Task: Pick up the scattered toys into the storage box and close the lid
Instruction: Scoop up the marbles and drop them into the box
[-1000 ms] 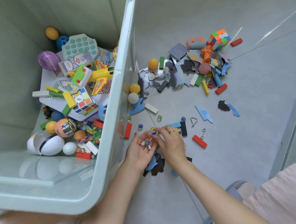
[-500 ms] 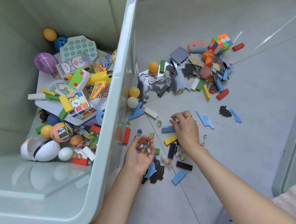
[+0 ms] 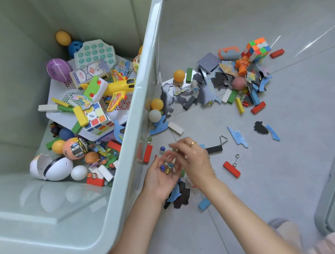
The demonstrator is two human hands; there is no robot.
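A large pale green storage box (image 3: 125, 157) fills the left, holding many toys: a yellow plane (image 3: 119, 88), cubes, balls, eggs. My left hand (image 3: 161, 174) is cupped palm up beside the box wall, holding several glass marbles (image 3: 167, 167). My right hand (image 3: 192, 156), with a ring, hovers right over that palm, fingers pinched together; whether they hold a marble I cannot tell. Loose marbles (image 3: 162, 148) lie on the floor just above the hands. A red block (image 3: 231, 169) and a black block (image 3: 214, 149) lie to the right.
A heap of puzzle pieces, blocks, an orange ball (image 3: 178, 75) and a colourful cube (image 3: 256, 49) lies on the grey floor at upper right. A metal hook (image 3: 235, 160) and triangle ring (image 3: 223, 139) lie near the hands. A grey edge (image 3: 331, 195) runs along the right.
My right hand has come back from the blocks on the right to above my left palm. The left hand stays cupped with the marbles.
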